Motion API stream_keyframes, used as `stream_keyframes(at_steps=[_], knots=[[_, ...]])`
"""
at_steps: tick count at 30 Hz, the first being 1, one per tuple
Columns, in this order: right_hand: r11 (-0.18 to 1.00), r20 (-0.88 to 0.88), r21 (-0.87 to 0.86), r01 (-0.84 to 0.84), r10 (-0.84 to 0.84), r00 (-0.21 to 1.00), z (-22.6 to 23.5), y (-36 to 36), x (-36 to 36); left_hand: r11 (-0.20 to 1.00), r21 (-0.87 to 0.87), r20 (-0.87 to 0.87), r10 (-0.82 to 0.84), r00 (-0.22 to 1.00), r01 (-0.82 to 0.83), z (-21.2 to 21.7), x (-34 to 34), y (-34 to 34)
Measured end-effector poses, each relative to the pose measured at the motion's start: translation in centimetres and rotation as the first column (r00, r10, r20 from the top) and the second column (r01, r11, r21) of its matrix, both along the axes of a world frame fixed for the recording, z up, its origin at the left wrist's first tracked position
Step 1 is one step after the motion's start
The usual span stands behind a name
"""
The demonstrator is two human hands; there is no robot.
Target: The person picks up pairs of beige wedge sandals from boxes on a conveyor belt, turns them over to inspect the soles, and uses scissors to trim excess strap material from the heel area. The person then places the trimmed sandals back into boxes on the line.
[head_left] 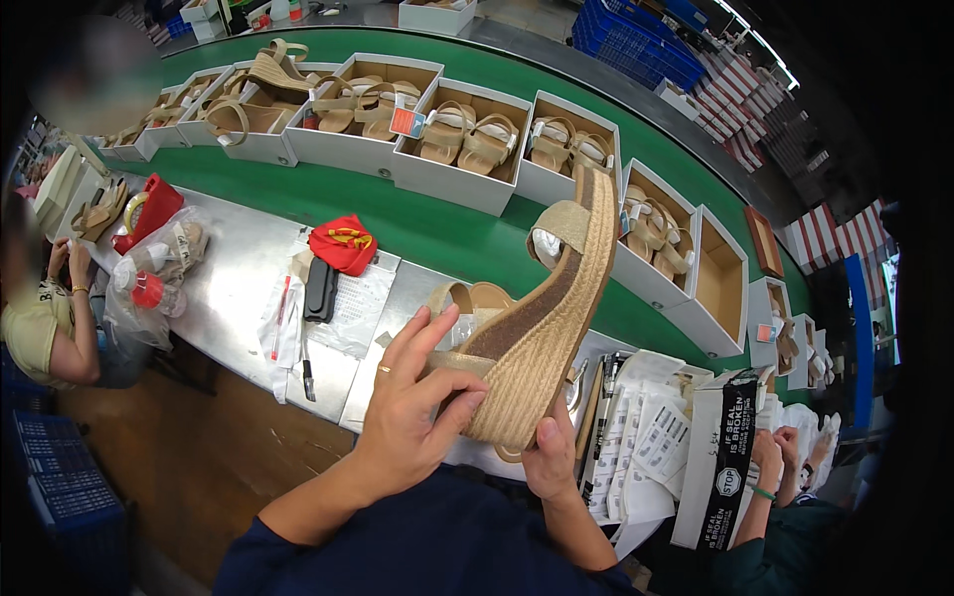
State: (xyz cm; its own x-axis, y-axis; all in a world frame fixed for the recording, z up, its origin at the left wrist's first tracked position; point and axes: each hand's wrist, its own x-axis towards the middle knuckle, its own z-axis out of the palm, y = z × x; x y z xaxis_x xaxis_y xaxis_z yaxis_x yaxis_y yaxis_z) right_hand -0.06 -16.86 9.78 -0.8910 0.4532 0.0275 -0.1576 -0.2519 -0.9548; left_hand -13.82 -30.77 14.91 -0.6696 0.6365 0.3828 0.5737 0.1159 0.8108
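Holding a wedge sandal [537, 318] at picture centre, raised above the metal tabletop [234, 288] and tilted, heel end pointing toward 1 o'clock, toe end toward 7 o'clock.

Showing a thick wedge wrapped in braided tan rope, a dark brown band running along the sidewall, and a woven beige strap arching over the upper end. Turning the side and sole edge toward the camera.

Left hand [412, 397]: gripping the lower wedge from 9 o'clock, fingers curled over the rope sidewall, thumb pressing near the toe; wearing a ring on one finger. Right hand [550, 452]: supporting the toe end from 6 o'clock, thumb pressed against the rope edge, remaining fingers hidden behind the sandal.

Resting a second sandal [477, 298] just behind the held one, on the tabletop, partly hidden.

Lying at 10 o'clock from the hands: a red cloth pouch [343, 243], a black flat object [320, 288] just below it, and white paper sheets [283, 323]. Lying at 4 o'clock: a stack of printed labels [646, 437] and a white box flap with a black strip [730, 462].

Running beyond the tabletop, from 10 to 3 o'clock: a green conveyor belt [447, 233] carrying open white shoe boxes [462, 149], most holding paired beige sandals.

Sitting at 9 o'clock and at 4 o'clock: other people, hands apart from the held sandal.
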Motion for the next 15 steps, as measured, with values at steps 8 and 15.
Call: stream_keyframes(at_steps=[8, 15], knots=[[0.993, -0.012, 0.119, 0.023, -0.022, 1.0, 0.0, -0.4, 0.8, 1.0, -0.003, -0.151, 0.024, 0.988, -0.025, -0.7, 0.2, 0.1], [0.992, -0.011, 0.083, 0.092, -0.091, 0.996, 0.0, 0.3, 1.4, 0.965, 0.18, 0.519, -0.257, 0.815, 0.189, -1.4, -2.1, 0.4]])
